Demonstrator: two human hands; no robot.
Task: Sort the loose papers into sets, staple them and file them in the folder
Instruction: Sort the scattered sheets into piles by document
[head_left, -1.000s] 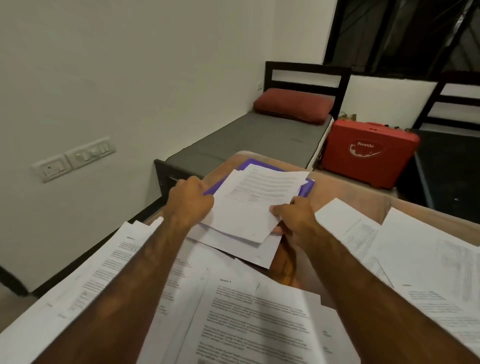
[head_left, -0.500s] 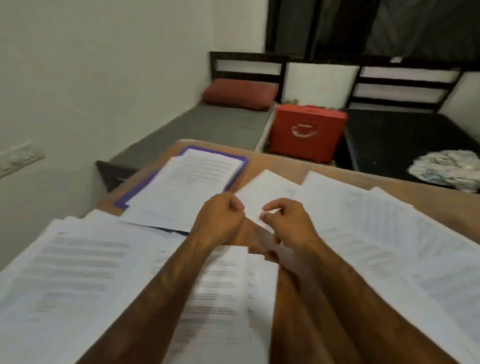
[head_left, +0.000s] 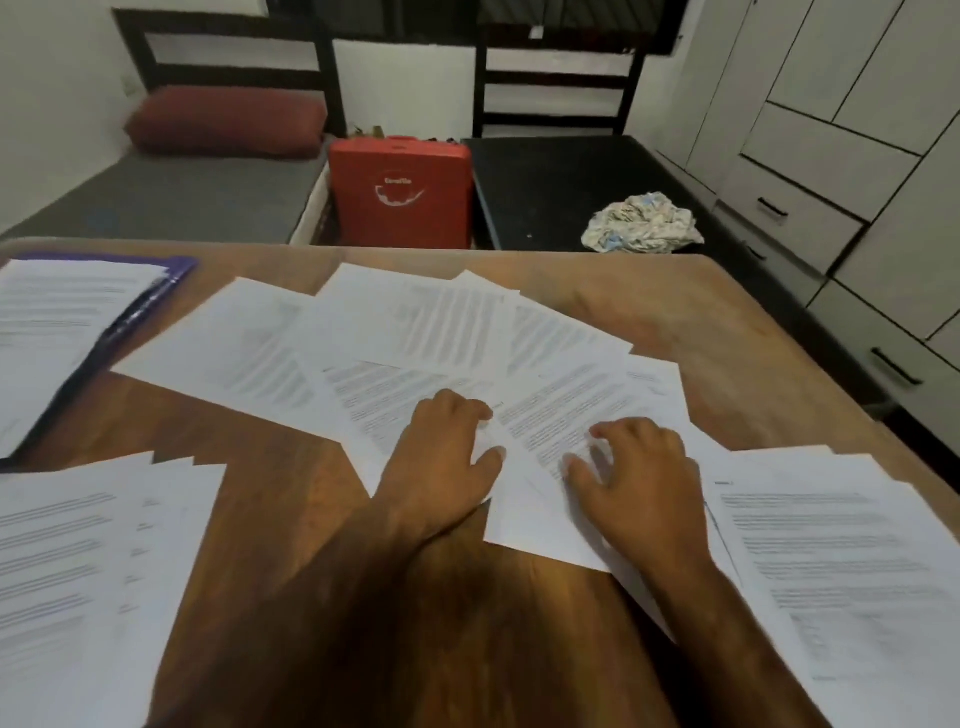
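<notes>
bench (head_left: 649, 312): wood, carried everything; a bare strip ran down the middle under your forearms.
loose papers (head_left: 415, 322): fanned across the centre, sheets overlapping, the nearest ones under both your grips.
right pile (head_left: 841, 571): near right, its inner edge met the fan; couldn't tell if it touched or tucked under.
left pile (head_left: 78, 561): staggered sheets at near left, apart from the fan.
folder (head_left: 179, 267): purple, far left, a sheaf lying on it, only its edge showing.
left grip (head_left: 441, 462): flat on a sheet, fingers relaxed, thumb out, pinching nothing.
right grip (head_left: 644, 483): fingers spread, tips pressing the neighbouring sheet, pinching nothing.
stapler: not in view.
step: my read, you were picking the next set out of the fan.
risk 1: overlap. Dragging one sheet would likely pull its neighbours and put a stray page in the wrong set.
risk 2: the fan ran into the right pile, so a sideways sweep could merge them.
risk 3: print was blurred here, so page matching needed a proper look before stapling.
</notes>
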